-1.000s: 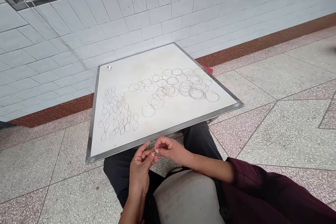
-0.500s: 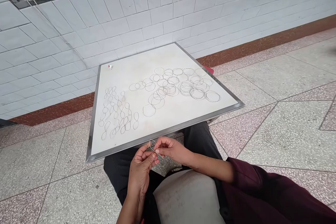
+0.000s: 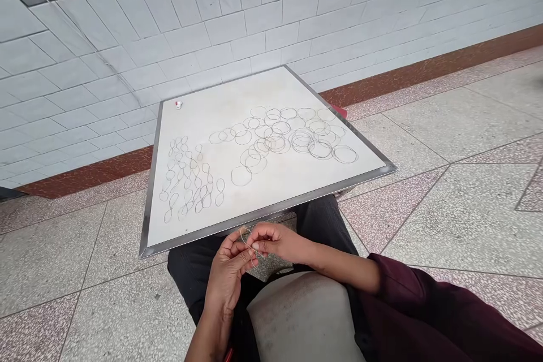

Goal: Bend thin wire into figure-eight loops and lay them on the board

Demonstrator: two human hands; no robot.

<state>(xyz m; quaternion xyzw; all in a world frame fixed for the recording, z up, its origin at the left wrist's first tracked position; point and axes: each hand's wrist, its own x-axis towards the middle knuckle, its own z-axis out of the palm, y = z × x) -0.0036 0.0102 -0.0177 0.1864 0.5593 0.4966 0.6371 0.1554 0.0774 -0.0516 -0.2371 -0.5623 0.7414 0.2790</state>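
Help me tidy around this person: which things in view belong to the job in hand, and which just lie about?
Likely in use:
thin loop, held by left hand and right hand
figure-eight loops
round rings
board carrying them

Apparently just lying about:
small red-and-white item, board's far left corner
red object, partly hidden beyond the board

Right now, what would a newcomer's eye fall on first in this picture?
First, probably the thin rings, many overlapping, across the middle and right of the white board. Then the figure-eight loops grouped at its left. Nearest the viewer, the left hand and right hand pinch a strand.
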